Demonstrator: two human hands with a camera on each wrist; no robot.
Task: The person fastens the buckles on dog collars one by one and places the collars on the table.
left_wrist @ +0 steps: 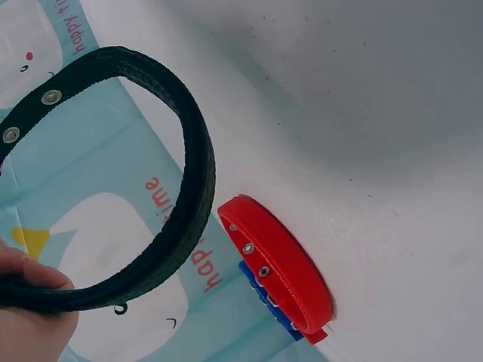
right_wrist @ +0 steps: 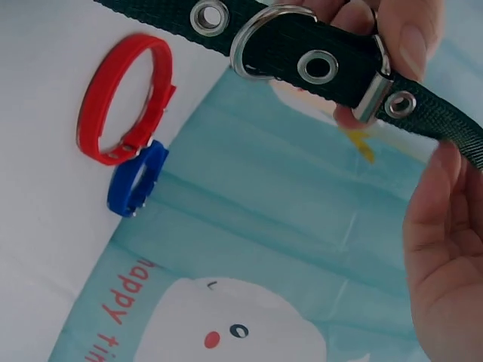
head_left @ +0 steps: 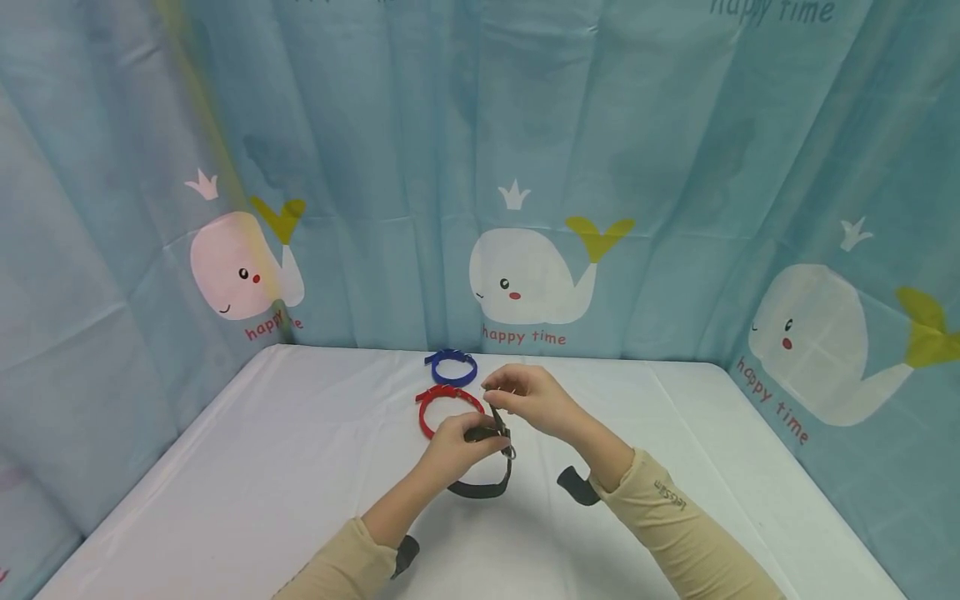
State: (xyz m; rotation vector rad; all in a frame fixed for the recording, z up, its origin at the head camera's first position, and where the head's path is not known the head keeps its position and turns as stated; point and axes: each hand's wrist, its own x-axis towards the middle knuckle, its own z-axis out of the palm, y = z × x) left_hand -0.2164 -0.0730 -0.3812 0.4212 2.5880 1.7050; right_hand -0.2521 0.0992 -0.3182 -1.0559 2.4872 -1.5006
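Observation:
A dark green collar point(head_left: 480, 491) with metal eyelets hangs in a loop above the white table. My left hand point(head_left: 461, 448) grips it beside its buckle point(right_wrist: 371, 96), and a metal D-ring point(right_wrist: 243, 53) sits farther along the band. With thumb and fingers, my right hand point(head_left: 542, 404) pinches the strap point(right_wrist: 445, 119) on the other side of the buckle. The strap passes through the buckle's metal loop. In the left wrist view the collar's round band point(left_wrist: 198, 162) shows, with part of my left hand point(left_wrist: 34, 320) at the lower left.
Beyond the hands, a red collar point(head_left: 427, 414) rests on the white table point(head_left: 300, 467), with a blue collar point(head_left: 453, 383) just behind it. Both look buckled into loops. A light blue curtain point(head_left: 390, 275) printed with whales surrounds the table's back and sides.

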